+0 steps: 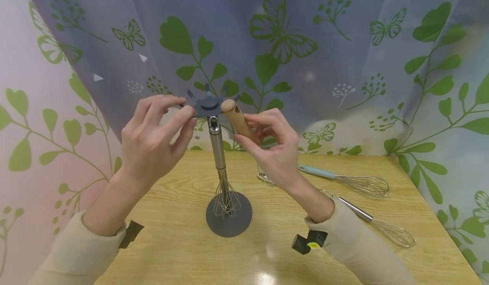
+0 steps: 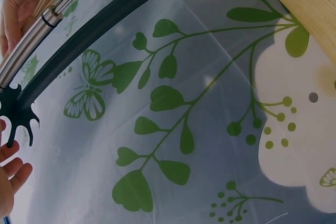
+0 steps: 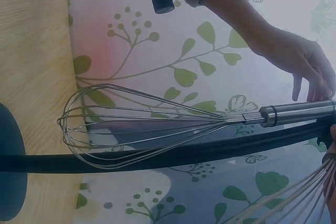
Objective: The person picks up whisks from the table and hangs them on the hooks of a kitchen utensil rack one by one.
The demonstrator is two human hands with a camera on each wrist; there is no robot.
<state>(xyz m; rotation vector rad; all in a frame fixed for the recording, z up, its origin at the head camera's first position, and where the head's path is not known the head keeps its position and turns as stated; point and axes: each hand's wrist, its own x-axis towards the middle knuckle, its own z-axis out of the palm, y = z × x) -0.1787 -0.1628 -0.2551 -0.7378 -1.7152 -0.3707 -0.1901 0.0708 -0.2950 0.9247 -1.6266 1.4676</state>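
Note:
A dark grey whisk stand rises from a round base, with curved hooks around its top. One steel-handled whisk hangs on it, wires down, also seen whole in the right wrist view. My left hand is at the left of the hooked top, pinching one hook between its fingertips. My right hand pinches a wooden-handled whisk, its holed handle end tilted up beside the hooks. Its wires show in the right wrist view; in the head view the hand and forearm mostly hide them.
On the wooden table at right lie a whisk with a light blue handle and a steel whisk. The stand's round base is at the table's middle. A leaf-patterned curtain hangs behind.

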